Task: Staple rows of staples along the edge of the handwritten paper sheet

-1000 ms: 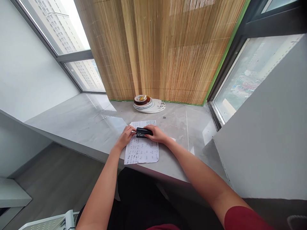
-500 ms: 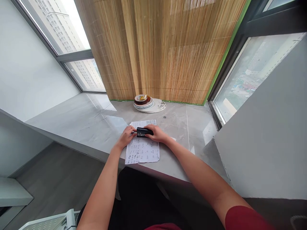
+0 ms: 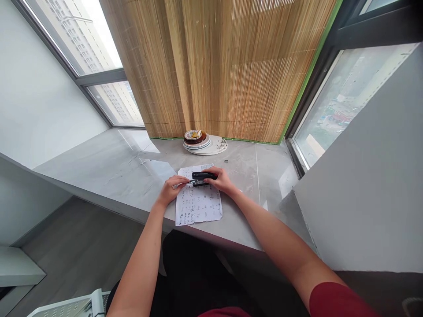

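My right hand (image 3: 222,179) is closed around the rear of a black stapler (image 3: 199,175), held over a sheet of handwritten paper (image 3: 198,207). The stapler's front points left, and its upper arm is apart from the base. A thin silvery metal part (image 3: 191,181) sticks out of that front end. My left hand (image 3: 172,188) pinches this part between its fingertips; how far it reaches into the stapler is hard to make out. The paper lies on the grey ledge near its front edge.
Behind the paper stands a stack of plates and small dishes (image 3: 198,143) against the bamboo blind (image 3: 211,79). A small dark grey piece (image 3: 226,161) lies right of the paper. The ledge's front edge (image 3: 228,240) runs close to my body.
My right hand and the stapler have shifted slightly right. The stapler's upper arm has parted further from its base, and more of the silvery part shows at the front. The paper has shifted a little.
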The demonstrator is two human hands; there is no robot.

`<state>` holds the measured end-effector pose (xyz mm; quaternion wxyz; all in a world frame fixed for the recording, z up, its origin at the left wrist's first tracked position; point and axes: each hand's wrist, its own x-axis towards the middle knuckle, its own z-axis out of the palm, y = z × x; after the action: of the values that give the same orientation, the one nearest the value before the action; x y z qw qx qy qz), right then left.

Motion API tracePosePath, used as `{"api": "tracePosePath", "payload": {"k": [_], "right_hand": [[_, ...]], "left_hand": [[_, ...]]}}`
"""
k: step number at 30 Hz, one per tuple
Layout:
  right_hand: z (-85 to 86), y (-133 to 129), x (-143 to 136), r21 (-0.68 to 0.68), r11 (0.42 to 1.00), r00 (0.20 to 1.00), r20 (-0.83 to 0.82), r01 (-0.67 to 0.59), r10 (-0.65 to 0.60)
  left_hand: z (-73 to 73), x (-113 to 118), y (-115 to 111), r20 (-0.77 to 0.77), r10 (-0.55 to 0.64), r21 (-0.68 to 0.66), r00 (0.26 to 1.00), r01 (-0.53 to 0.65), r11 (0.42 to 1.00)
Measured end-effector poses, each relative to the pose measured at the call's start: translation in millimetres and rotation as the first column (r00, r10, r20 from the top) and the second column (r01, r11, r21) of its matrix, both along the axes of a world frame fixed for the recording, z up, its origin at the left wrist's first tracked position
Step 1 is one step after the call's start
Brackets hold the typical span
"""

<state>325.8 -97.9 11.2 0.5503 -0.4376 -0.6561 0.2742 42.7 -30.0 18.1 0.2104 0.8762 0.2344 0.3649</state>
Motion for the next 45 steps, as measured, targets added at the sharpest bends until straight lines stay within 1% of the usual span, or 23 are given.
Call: {"api": "tracePosePath", "payload": {"k": [3,5,8,10,13,15,17,19,22,25,28,30,32,33,35,36,37,39,40,41,42,43,45], "right_hand": [[2.8,-1.8,7.6,-0.065,0.998,0.986,-0.164,-0.009,-0.002],[4.3,-2.4,11.5,-0.109,0.994,0.970,-0.243,-0.020,-0.007],[5.9,-2.8,14.0,-0.139,0.987,0.963,-0.264,-0.085,0.046],[6.6,-3.1,12.9,-0.137,0.983,0.965,-0.249,-0.123,0.086],[7.4,-4.0,7.3,-0.108,0.980,0.970,-0.196,-0.166,0.143],[8.2,-5.1,1.8,-0.075,0.976,0.976,-0.097,-0.205,0.197],[9.1,-6.6,-3.6,-0.044,0.969,0.970,0.016,-0.243,0.243],[9.7,-7.9,-7.6,-0.021,0.966,0.963,0.072,-0.258,0.259],[9.7,-8.9,-10.0,-0.005,0.965,0.963,0.063,-0.261,0.261],[9.1,-9.1,-10.5,-0.006,0.956,0.951,0.099,-0.293,0.292],[8.7,-9.1,-10.9,0.014,0.957,0.951,0.113,-0.290,0.287],[8.1,-8.4,-9.6,0.021,0.967,0.964,0.085,-0.255,0.252],[6.6,-6.9,-4.7,0.006,0.985,0.985,0.032,-0.172,0.171],[5.4,-5.8,-0.3,-0.007,0.994,0.994,-0.005,-0.106,0.106],[1.9,-3.7,11.9,-0.031,0.997,0.994,-0.078,0.071,-0.073],[-0.1,-2.8,19.3,-0.041,0.983,0.978,-0.100,0.177,-0.181],[-1.9,-2.3,27.2,-0.049,0.957,0.951,-0.106,0.286,-0.290],[-4.5,-2.5,42.2,-0.062,0.880,0.876,-0.084,0.471,-0.475],[-4.8,-3.2,48.6,-0.077,0.841,0.840,-0.062,0.535,-0.540],[-4.4,-4.1,54.0,-0.102,0.815,0.816,-0.038,0.571,-0.577],[-3.2,-5.2,58.3,-0.132,0.802,0.808,-0.009,0.583,-0.589],[-1.5,-6.4,61.6,-0.160,0.801,0.814,0.025,0.577,-0.581],[3.1,-9.0,66.2,-0.185,0.824,0.844,0.111,0.536,-0.524]], "left_hand": [[4.2,0.5,-5.1,0.037,-0.003,-0.089,0.999,0.006,0.996],[5.8,0.8,-7.6,0.069,0.005,-0.121,0.998,0.003,0.993],[6.0,0.8,-9.5,0.112,-0.019,-0.121,0.994,0.032,0.992],[5.1,0.7,-10.0,0.121,-0.016,-0.114,0.993,0.030,0.993],[3.2,1.2,-8.8,0.109,0.068,-0.116,0.992,-0.055,0.992],[1.7,2.0,-6.6,0.064,0.129,-0.109,0.990,-0.122,0.987],[-0.3,2.7,-3.7,-0.012,0.149,-0.096,0.989,-0.149,0.984],[-3.2,2.8,-0.7,-0.085,0.126,-0.089,0.988,-0.133,0.987],[-9.6,1.9,3.2,-0.147,0.094,-0.053,0.985,-0.103,0.993],[-15.6,0.8,5.2,-0.194,0.097,-0.019,0.976,-0.102,0.995],[-16.6,1.4,4.7,-0.215,0.112,-0.023,0.970,-0.120,0.992],[-13.9,2.7,3.3,-0.210,0.121,-0.015,0.970,-0.127,0.992],[-10.3,4.0,1.7,-0.205,0.116,0.007,0.972,-0.117,0.993],[-8.8,4.5,1.2,-0.209,0.111,0.022,0.972,-0.108,0.994],[-7.7,5.1,0.9,-0.225,0.104,0.051,0.969,-0.095,0.994],[-8.2,5.2,1.3,-0.232,0.104,0.062,0.967,-0.092,0.994],[-9.3,5.2,1.9,-0.239,0.105,0.069,0.965,-0.091,0.993],[-11.8,5.2,3.3,-0.244,0.123,0.063,0.962,-0.110,0.992],[-12.6,5.1,3.7,-0.246,0.140,0.053,0.959,-0.131,0.990],[-12.5,5.1,3.6,-0.251,0.161,0.044,0.954,-0.155,0.987],[-11.6,5.0,3.0,-0.259,0.183,0.041,0.948,-0.179,0.983],[-9.8,5.1,1.6,-0.265,0.204,0.051,0.942,-0.198,0.979],[-4.5,5.9,-3.6,-0.275,0.218,0.099,0.936,-0.198,0.975]]}}
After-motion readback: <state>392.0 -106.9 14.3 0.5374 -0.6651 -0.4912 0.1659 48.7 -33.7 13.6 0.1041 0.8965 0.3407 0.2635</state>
